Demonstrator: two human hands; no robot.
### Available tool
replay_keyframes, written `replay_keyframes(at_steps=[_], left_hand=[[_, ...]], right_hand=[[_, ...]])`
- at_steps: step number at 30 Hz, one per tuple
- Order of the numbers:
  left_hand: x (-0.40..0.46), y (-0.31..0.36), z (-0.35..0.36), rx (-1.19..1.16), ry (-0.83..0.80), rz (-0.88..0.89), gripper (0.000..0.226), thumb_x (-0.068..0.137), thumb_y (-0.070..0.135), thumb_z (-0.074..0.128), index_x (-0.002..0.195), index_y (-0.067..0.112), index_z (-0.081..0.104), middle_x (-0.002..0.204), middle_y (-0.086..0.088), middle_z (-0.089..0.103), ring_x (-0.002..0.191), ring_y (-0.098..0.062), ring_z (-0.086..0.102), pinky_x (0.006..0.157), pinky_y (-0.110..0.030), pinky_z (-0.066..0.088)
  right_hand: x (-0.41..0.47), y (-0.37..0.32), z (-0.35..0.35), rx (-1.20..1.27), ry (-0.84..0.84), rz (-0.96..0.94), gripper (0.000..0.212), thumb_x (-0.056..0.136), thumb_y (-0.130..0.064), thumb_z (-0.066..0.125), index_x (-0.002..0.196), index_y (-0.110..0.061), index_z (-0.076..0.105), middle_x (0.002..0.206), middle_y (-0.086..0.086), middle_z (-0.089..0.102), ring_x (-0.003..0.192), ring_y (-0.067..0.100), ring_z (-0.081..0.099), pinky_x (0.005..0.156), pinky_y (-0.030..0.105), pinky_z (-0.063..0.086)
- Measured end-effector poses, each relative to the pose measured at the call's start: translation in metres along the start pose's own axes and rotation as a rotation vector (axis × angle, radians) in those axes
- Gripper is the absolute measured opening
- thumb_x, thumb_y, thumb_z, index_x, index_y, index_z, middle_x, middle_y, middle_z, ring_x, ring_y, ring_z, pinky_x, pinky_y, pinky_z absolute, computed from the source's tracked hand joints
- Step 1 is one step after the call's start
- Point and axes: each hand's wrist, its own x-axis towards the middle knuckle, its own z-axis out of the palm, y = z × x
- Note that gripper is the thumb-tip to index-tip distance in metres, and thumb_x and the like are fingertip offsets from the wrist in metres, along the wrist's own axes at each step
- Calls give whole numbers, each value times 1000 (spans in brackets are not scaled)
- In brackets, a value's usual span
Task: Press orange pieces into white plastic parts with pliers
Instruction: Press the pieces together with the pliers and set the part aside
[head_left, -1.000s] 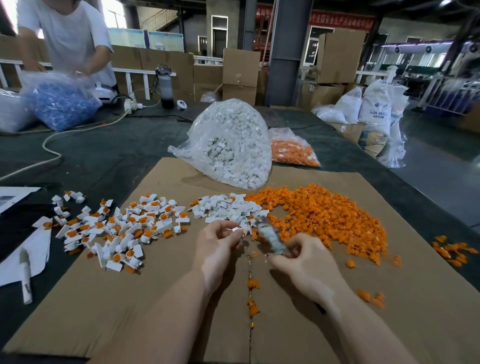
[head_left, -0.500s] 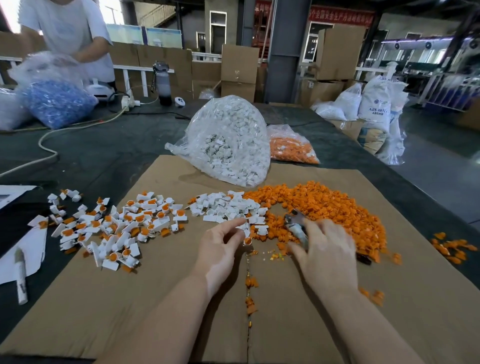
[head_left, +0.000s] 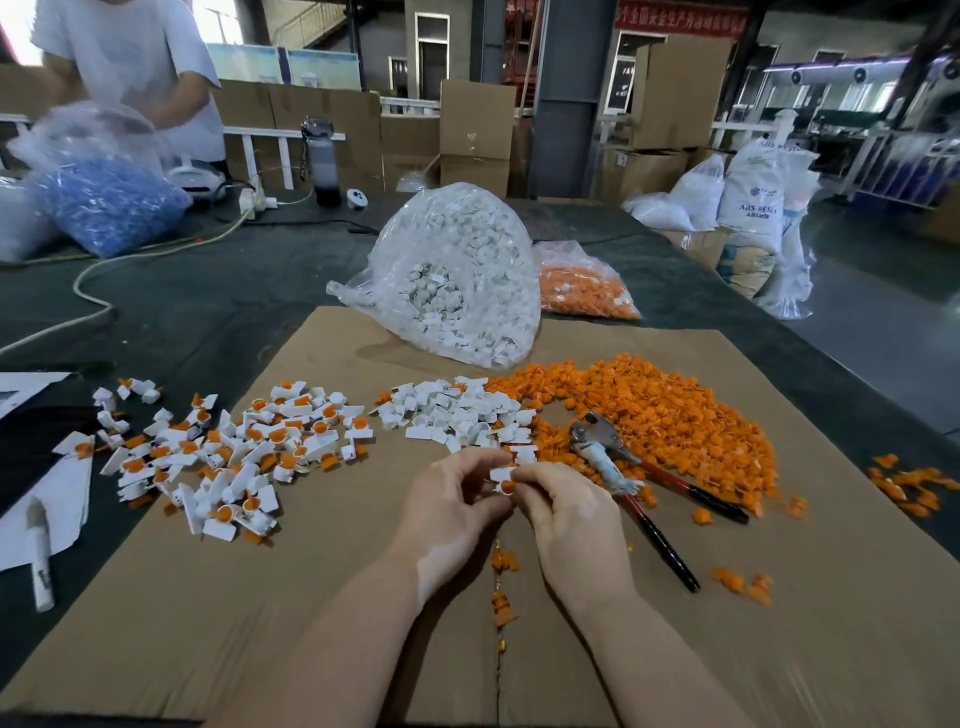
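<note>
A cardboard sheet (head_left: 363, 597) lies on the table (head_left: 218, 312), nearest the person. At its middle the left hand (head_left: 451, 512) and right hand (head_left: 563, 512) meet, with one small part (head_left: 504, 479) pinched between them. Just right of the hands lie the pliers (head_left: 631, 486), their head at the edge of a broad heap of loose pieces (head_left: 670, 415). Behind the hands sits a small pile of plain parts (head_left: 457, 415); to the left, a wider scatter of fitted parts (head_left: 223, 457) spills off the sheet's edge. Behind the piles a full bag of parts (head_left: 457, 280) rests on the sheet's far edge, with a smaller bag of pieces (head_left: 584, 286) just to its right. A marker (head_left: 39, 556) lies on paper far left.
</note>
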Motion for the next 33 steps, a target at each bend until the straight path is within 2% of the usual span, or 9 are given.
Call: replay_keyframes(at_steps=[3, 6, 10, 14, 18, 22, 26, 29, 33], left_hand=[[-1, 1, 0, 5, 18, 4, 31, 79, 6, 71, 106, 21, 65, 78, 7, 58, 74, -9, 54, 64, -6, 40], [-2, 3, -2, 33, 8, 21, 30, 80, 7, 70, 102, 27, 64, 85, 7, 62, 80, -10, 57, 67, -6, 42], [-2, 4, -1, 67, -7, 44, 31, 80, 8, 70, 94, 34, 61, 91, 13, 63, 87, -5, 58, 71, -2, 40], [-1, 1, 2, 100, -24, 47, 29, 80, 13, 71, 102, 31, 63, 94, 4, 65, 88, -11, 59, 75, -15, 46], [-1, -1, 2, 116, -1, 45, 31, 84, 15, 68, 107, 34, 60, 97, 5, 62, 87, -7, 56, 75, -12, 42], [2, -2, 1, 174, 117, 32, 21, 88, 16, 62, 99, 33, 62, 99, 9, 55, 93, -6, 51, 73, -9, 35], [7, -8, -8, 262, 272, -58, 24, 91, 12, 57, 112, 21, 65, 104, 6, 49, 96, -6, 43, 80, -12, 28], [12, -14, -25, 340, 355, -132, 27, 92, 8, 54, 116, 15, 64, 116, -3, 53, 95, -8, 43, 85, -16, 30], [16, -20, -45, 472, 404, -185, 31, 91, 5, 54, 120, 13, 63, 122, -7, 51, 108, -19, 51, 93, -23, 37]], right_hand=[[-1, 1, -2, 34, 35, 56, 18, 85, 0, 62, 97, -10, 71, 91, -1, 69, 87, 14, 63, 77, 28, 52], [-2, -1, -4, 45, 35, 14, 20, 82, 4, 64, 95, -9, 71, 89, -1, 67, 87, 14, 62, 76, 29, 53], [-2, -2, -5, 15, -14, -29, 12, 81, -5, 69, 92, -10, 72, 87, -1, 66, 86, 14, 60, 76, 26, 50], [-1, 0, -4, -1, -32, 7, 3, 84, -7, 67, 83, -8, 69, 82, 0, 63, 84, 15, 57, 72, 23, 45], [0, 0, -3, 7, -12, 30, 7, 86, -12, 65, 89, -10, 71, 85, -2, 63, 86, 12, 57, 73, 21, 45], [0, 1, -5, 0, 41, 50, 10, 87, -12, 64, 94, -13, 70, 88, -5, 62, 86, 9, 56, 74, 18, 44], [1, 1, -4, -26, 64, 81, 11, 87, -8, 62, 93, -12, 70, 88, -4, 62, 87, 10, 56, 76, 16, 42], [1, 1, -3, -29, 70, 93, 11, 87, -5, 61, 91, -10, 70, 87, -3, 63, 87, 11, 56, 77, 15, 41], [2, 2, -2, -59, 64, 112, 11, 87, -5, 60, 92, -9, 70, 89, -2, 63, 90, 12, 56, 79, 17, 42]])
